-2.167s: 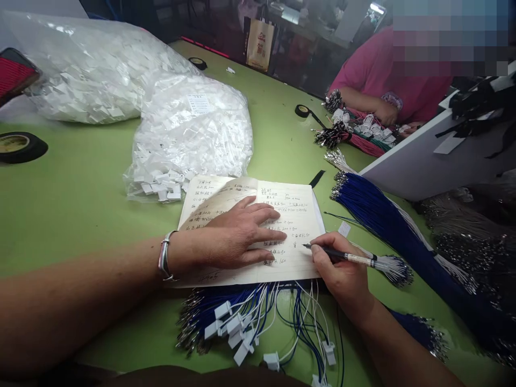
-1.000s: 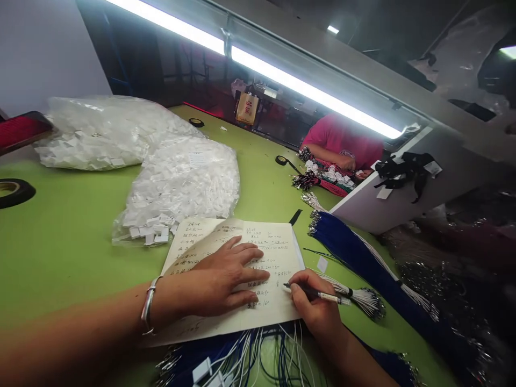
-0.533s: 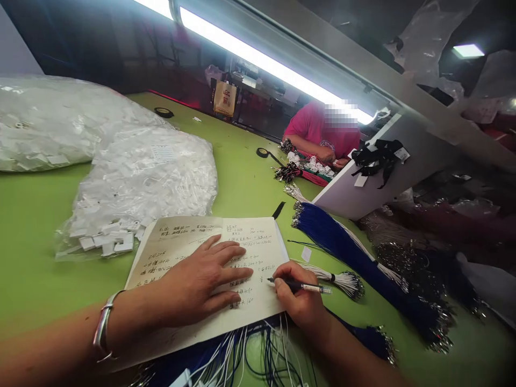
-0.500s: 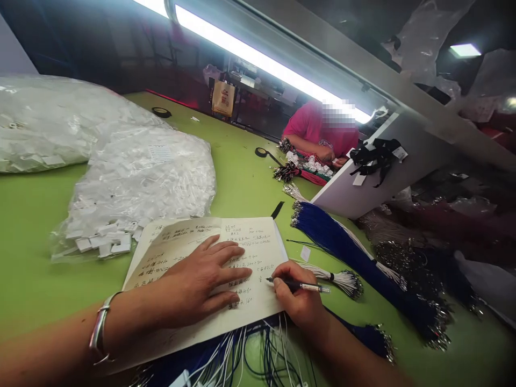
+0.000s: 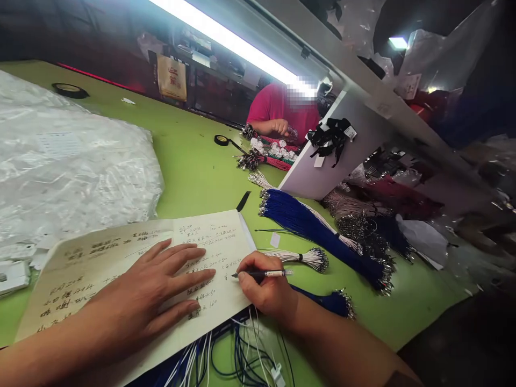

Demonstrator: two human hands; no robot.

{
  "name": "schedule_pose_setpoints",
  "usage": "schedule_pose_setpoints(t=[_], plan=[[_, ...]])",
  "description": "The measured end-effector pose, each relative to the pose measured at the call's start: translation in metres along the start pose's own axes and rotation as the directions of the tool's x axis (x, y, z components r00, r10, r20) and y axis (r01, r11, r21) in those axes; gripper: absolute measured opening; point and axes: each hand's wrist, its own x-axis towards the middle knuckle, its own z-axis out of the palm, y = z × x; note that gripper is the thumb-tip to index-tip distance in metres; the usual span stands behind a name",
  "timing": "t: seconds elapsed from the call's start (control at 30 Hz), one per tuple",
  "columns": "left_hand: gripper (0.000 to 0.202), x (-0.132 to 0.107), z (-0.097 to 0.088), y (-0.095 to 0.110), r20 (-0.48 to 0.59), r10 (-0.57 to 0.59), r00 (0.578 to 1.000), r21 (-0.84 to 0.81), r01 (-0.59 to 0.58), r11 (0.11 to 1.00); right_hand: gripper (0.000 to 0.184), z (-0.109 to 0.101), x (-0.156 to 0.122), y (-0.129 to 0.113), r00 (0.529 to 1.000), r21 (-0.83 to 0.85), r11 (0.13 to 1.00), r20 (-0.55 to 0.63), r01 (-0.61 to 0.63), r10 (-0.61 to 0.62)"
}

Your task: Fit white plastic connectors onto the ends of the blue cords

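An open notebook (image 5: 229, 231) with handwritten lines and figures lies before me, tilted on the table. Across its pages rests my left hand (image 5: 161, 285), flat with the fingers spread. My right hand (image 5: 268, 290) is closed round a black pen (image 5: 262, 273), its tip at the writing on the right-hand page. Blue and white wires (image 5: 237, 349) stick out from under the notebook's lower edge, one ending in a small white connector (image 5: 277, 374).
Clear bags (image 5: 100, 161) of white parts fill the left side. Wire bundles, blue (image 5: 310, 231) and white (image 5: 300, 258), lie to the right by a white partition (image 5: 322, 172). Black tape rolls (image 5: 221, 140) sit farther back. A person in a pink top (image 5: 268, 107) works opposite, beneath a tube lamp (image 5: 226, 37).
My view has turned to the right, so everything sits farther left in the picture. Both hands keep their places on the notebook, the pen still at nearly the same spot.
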Motion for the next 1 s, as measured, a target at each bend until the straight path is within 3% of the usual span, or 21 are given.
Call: schedule_pose_setpoints(t=[0.47,1.0], plan=[[0.039,0.000,0.003,0.009,-0.067,-0.073,0.995,0.004,0.073,0.997,0.008,-0.001,0.002,0.001,1.000,0.021,1.000,-0.012,-0.006,0.006],[0.042,-0.003,0.003,0.010,0.054,-0.107,0.993,-0.014,0.108,0.994,0.008,0.000,0.001,0.004,1.000,-0.002,1.000,-0.005,0.009,-0.009]])
